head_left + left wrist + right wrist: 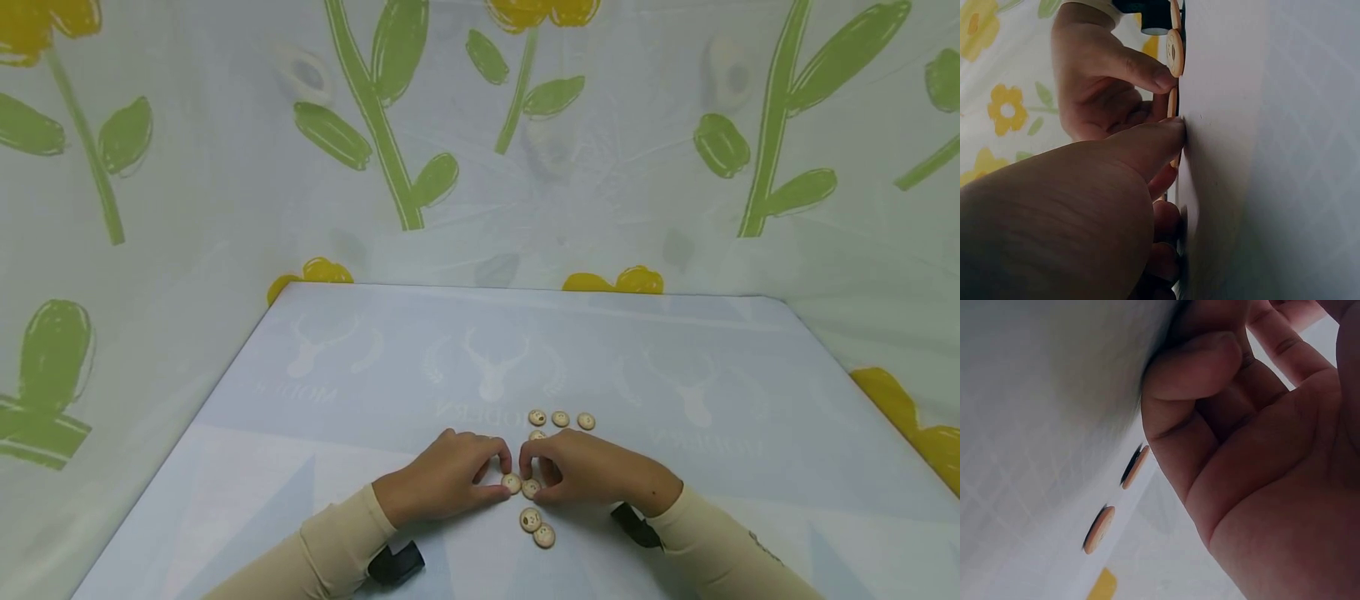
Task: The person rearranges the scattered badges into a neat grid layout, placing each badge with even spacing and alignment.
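Working a pale, faintly printed tabletop (352, 400), my two hands meet over flat, round, light-tan buttons that look wooden. My left hand (447, 475) has thumb and index finger drawn close together, pinching the left-hand button (511, 483) by its far and near edges; my right hand (588, 467) does the same, index finger and thumb bent round the right-hand button (531, 488). Each piece should prove light and stiff, unlikely to break under a fingertip pinch, though its smooth-looking face may slip; the rim is the place to take hold, since a disc lying flat offers little else. Both gripped buttons lie at the fingertips, side by side in the narrow gap between my hands; whether their rims touch I cannot tell. The left wrist view shows them low against the surface, while in the right wrist view my own fingers hide the pinch. Beyond my right hand lies a row of three matching buttons (560, 419), with a partly hidden button (537, 435) just on my side of its left end, close by my right index finger. Nearer my body, below the gripped two, a pair of buttons (531, 520) lies with edges meeting.
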The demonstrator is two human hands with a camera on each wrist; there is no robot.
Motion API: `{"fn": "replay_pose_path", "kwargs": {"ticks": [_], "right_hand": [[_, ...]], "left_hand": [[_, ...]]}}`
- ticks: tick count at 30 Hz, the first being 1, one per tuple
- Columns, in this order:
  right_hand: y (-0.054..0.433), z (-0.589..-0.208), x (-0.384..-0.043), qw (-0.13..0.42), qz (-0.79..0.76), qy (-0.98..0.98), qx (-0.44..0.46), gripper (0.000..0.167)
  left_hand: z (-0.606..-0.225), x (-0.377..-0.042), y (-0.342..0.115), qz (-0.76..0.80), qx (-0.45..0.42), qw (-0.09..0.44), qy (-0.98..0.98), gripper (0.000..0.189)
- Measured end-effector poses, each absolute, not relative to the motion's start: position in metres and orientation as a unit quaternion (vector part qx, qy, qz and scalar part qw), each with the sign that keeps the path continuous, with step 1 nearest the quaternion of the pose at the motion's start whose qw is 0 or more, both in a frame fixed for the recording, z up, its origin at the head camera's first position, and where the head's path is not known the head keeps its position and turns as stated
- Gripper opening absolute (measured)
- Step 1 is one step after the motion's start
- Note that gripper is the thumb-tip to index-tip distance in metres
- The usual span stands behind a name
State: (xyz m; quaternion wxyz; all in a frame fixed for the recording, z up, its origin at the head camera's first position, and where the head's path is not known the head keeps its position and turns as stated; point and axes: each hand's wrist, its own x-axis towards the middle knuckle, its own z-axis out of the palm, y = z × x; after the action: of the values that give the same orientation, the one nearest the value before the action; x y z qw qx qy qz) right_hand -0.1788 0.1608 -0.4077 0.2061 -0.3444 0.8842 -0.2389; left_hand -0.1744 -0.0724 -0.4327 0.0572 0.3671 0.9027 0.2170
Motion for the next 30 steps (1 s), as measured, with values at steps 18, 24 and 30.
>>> {"fn": "replay_pose_path", "kwargs": {"ticks": [18,24,30], "right_hand": [[0.1580,-0.4070,-0.1795,0.201,-0.237,0.885,-0.347,0.017],[0.1597,-0.4065,-0.1807,0.181,-0.230,0.888,-0.354,0.016],[0.1627,-0.4055,-0.1809,0.170,-0.227,0.893,-0.348,0.015]], "left_hand": [[-0.4328,-0.1742,-0.0740,0.219,0.366,0.055,0.903,0.019],[-0.4321,-0.1738,-0.0742,0.216,0.364,0.054,0.905,0.020],[-0.4321,-0.1737,-0.0731,0.216,0.363,0.057,0.904,0.018]]}}
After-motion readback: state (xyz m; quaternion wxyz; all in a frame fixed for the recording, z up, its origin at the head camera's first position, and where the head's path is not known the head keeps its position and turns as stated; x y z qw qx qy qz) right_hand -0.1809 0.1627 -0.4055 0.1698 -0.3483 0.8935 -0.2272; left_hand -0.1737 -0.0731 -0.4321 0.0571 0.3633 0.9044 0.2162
